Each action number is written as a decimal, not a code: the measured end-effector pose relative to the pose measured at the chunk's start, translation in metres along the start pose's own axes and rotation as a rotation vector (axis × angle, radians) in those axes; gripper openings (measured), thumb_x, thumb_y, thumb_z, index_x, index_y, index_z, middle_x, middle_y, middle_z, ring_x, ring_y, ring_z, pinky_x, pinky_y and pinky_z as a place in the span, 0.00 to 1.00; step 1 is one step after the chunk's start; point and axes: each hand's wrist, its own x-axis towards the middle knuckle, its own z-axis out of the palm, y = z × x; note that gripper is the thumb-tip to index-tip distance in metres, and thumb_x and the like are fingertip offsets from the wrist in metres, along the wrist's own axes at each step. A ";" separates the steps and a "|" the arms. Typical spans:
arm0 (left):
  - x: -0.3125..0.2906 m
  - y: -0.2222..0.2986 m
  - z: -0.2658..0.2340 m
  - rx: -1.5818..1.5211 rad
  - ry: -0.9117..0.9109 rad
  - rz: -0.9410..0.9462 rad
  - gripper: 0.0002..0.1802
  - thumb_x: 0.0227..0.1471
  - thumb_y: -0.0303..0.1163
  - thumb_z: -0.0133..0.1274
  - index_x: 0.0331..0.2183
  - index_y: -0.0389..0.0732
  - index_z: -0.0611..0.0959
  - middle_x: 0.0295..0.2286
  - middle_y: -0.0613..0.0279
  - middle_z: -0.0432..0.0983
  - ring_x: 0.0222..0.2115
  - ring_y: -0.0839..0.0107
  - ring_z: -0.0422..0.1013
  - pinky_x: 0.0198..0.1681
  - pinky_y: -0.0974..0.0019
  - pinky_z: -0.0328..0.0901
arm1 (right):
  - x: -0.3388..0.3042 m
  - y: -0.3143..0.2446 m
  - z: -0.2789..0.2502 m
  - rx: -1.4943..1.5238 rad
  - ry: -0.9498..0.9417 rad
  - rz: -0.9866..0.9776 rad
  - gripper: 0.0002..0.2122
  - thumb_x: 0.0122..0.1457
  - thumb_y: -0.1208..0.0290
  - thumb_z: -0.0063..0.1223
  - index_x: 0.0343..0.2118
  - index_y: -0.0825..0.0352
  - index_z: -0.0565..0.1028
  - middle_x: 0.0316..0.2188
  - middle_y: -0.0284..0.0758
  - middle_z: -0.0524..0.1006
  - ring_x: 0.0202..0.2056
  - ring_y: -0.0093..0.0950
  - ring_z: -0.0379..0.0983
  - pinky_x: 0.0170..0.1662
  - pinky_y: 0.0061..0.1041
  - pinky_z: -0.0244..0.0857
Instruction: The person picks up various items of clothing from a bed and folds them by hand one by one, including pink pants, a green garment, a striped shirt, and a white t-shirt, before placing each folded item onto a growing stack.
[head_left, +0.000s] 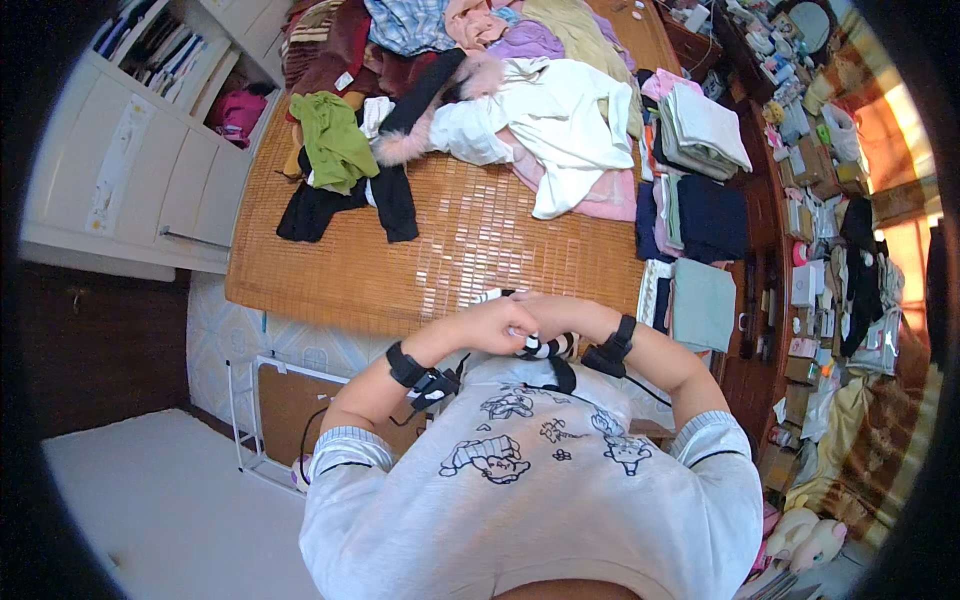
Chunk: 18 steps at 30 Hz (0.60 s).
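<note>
In front of my chest, at the near edge of the bed, my two hands are close together on a small black-and-white striped cloth (548,347). My left hand (493,325) is closed, its fingers curled round the cloth. Beside it my right hand (550,312) bends down over the same cloth, its fingertips mostly hidden. A bit of striped fabric also shows just beyond the hands. Whether it is a sock or another small garment I cannot make out. Dark bands with cables are strapped round both wrists.
A woven mat (480,235) covers the bed. Heaped clothes lie at its far side, among them a green garment (338,140) and a white shirt (570,115). Folded stacks (702,215) line the right edge. White cabinets (140,160) stand left, cluttered shelves (805,230) right.
</note>
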 end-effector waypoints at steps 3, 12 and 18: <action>-0.002 0.019 0.006 -0.046 0.092 -0.095 0.12 0.33 0.22 0.47 0.14 0.36 0.59 0.12 0.61 0.51 0.14 0.71 0.51 0.18 0.67 0.50 | -0.021 0.010 0.023 0.038 -0.110 0.178 0.22 0.30 0.76 0.54 0.36 0.65 0.72 0.35 0.44 0.70 0.41 0.42 0.64 0.44 0.34 0.58; -0.003 0.087 0.018 0.037 0.328 -0.083 0.12 0.33 0.19 0.47 0.14 0.36 0.59 0.13 0.64 0.52 0.15 0.76 0.50 0.18 0.70 0.48 | -0.099 -0.019 -0.001 -0.063 0.224 0.102 0.23 0.28 0.63 0.63 0.32 0.66 0.75 0.41 0.36 0.69 0.46 0.37 0.59 0.49 0.38 0.51; -0.004 0.122 0.021 0.205 0.390 0.082 0.14 0.29 0.18 0.49 0.13 0.35 0.58 0.12 0.61 0.51 0.15 0.70 0.50 0.17 0.68 0.47 | -0.138 -0.065 -0.024 -0.489 0.245 0.151 0.23 0.26 0.56 0.64 0.27 0.67 0.78 0.50 0.38 0.62 0.53 0.41 0.52 0.54 0.40 0.45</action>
